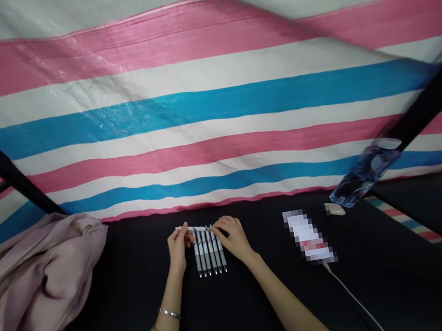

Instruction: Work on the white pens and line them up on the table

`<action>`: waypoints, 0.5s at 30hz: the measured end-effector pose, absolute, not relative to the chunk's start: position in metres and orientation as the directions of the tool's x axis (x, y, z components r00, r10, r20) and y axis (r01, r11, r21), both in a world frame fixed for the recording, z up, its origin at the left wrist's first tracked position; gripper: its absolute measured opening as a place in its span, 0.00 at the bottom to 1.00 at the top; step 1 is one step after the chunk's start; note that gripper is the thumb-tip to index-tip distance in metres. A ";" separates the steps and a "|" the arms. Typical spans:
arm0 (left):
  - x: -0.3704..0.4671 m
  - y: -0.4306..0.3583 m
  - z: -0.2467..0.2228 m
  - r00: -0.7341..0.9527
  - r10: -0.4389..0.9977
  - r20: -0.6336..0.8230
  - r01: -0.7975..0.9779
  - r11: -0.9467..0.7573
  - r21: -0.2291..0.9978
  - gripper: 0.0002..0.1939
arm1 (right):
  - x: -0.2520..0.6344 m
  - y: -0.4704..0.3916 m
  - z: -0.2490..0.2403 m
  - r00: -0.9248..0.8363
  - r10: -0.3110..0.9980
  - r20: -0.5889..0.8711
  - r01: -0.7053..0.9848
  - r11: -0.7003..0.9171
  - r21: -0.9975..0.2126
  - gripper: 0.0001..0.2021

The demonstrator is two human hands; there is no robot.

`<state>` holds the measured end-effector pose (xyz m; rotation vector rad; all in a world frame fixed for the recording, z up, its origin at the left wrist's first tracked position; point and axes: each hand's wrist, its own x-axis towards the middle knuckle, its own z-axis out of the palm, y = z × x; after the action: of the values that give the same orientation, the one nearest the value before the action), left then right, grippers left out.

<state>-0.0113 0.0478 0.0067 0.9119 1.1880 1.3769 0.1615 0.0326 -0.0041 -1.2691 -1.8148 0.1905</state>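
A slim white pen (198, 228) is held nearly level, running between my two hands. My left hand (179, 247) pinches it near its left end, the other fingers curled. The fingertips of my right hand (233, 237) close on its darker right end. Just below it, a row of several white and grey pens (208, 258) lies side by side on the black table, tips toward me. Their upper ends are partly hidden by the held pen and my fingers.
A blurred-out phone (307, 236) with a white cable (352, 290) lies to the right. Beyond it are a small white case (335, 209) and a clear bottle (364, 172). Pinkish cloth (52, 273) heaps at the left. A striped sheet (194, 108) hangs behind the black table (226, 323).
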 end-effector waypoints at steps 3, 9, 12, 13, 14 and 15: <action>-0.012 0.048 0.007 -0.149 0.985 -0.087 -0.221 0.053 0.974 0.20 | 0.160 0.033 -0.006 -0.095 0.822 0.562 0.658 0.475 -0.584 0.12; -0.013 0.049 0.007 -0.144 0.986 -0.085 -0.273 0.043 0.961 0.19 | 0.158 0.033 -0.010 -0.061 0.841 0.538 0.631 0.450 -0.632 0.10; -0.013 0.049 0.006 -0.143 0.986 -0.089 -0.282 0.046 0.958 0.19 | 0.157 0.032 -0.009 -0.073 0.838 0.541 0.629 0.460 -0.627 0.14; -0.013 0.049 0.006 -0.139 0.986 -0.090 -0.280 0.048 0.959 0.19 | 0.157 0.031 -0.009 -0.092 0.833 0.545 0.629 0.473 -0.617 0.16; -0.012 0.048 0.006 -0.132 0.987 -0.090 -0.275 0.051 0.960 0.19 | 0.157 0.031 -0.008 -0.115 0.827 0.550 0.632 0.488 -0.602 0.16; -0.011 0.048 0.006 -0.121 0.989 -0.088 -0.270 0.052 0.961 0.19 | 0.157 0.031 -0.008 -0.139 0.821 0.554 0.638 0.502 -0.584 0.15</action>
<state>-0.0110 0.0481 0.0058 0.8917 1.1329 1.3671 0.1567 0.0310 -0.0081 -1.2124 -1.8573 0.2592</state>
